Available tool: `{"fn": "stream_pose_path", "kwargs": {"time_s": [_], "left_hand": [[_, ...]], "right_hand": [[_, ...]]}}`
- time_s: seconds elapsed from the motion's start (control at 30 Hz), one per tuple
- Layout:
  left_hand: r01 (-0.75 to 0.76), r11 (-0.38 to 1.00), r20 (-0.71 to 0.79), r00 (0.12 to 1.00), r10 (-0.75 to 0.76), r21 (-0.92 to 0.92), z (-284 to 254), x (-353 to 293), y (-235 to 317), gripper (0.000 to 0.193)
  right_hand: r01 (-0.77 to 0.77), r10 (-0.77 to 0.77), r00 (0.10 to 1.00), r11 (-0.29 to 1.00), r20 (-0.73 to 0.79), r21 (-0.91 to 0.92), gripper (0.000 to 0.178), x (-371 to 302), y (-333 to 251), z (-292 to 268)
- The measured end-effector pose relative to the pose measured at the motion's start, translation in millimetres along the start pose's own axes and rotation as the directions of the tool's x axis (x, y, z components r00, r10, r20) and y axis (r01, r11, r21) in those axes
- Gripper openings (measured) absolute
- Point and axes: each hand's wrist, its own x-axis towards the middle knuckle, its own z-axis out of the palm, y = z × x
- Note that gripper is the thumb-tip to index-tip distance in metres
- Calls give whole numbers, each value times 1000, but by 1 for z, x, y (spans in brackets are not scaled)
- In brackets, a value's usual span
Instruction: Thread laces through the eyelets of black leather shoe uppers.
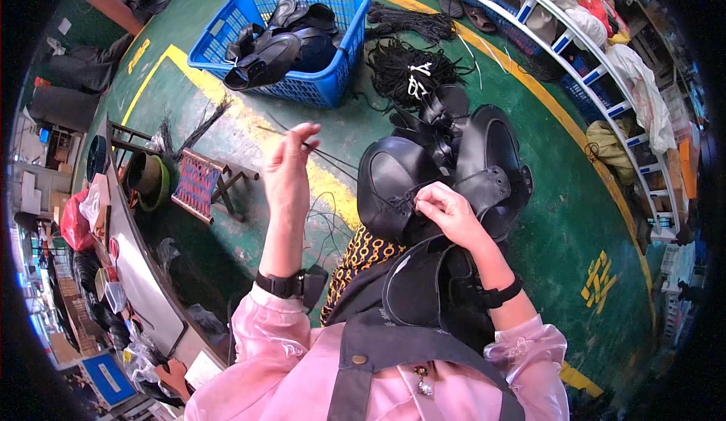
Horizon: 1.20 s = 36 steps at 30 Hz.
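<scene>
A black leather shoe is before me, its toe pointing away, with dark lacing at its throat. My right hand is closed in a pinch on the lacing there. My left hand is raised to the left of the shoe, its fingers closed on a thin black shoelace that runs back toward the shoe. Right of it lies a second black shoe with open eyelets, and more black shoe pieces are heaped behind. Another black shoe piece rests on my lap.
A blue plastic basket of black shoes stands ahead on the green floor. Right of it lies a tied bundle of black laces. A folding stool is at left, near a worktable. A white rack curves along the right.
</scene>
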Motion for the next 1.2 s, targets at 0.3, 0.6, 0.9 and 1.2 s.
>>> {"fn": "stream_pose_path", "kwargs": {"time_s": [0.3, 0.6, 0.9, 1.2], "left_hand": [[86, 825, 26, 992, -121, 559, 38, -71, -59, 92], [-331, 467, 369, 929, 10, 820, 61, -86, -57, 80], [-471, 372, 471, 877, 97, 800, 63, -81, -64, 34], [-527, 431, 591, 807, -19, 733, 50, -72, -66, 14]], "right_hand": [[-145, 184, 982, 880, -45, 452, 17, 5, 2, -7], [-96, 389, 847, 781, -362, 617, 18, 10, 17, -21], [-21, 191, 715, 967, -672, 252, 61, 7, 27, -25], [-85, 95, 995, 840, -8, -535, 87, -4, 4, -26]]}}
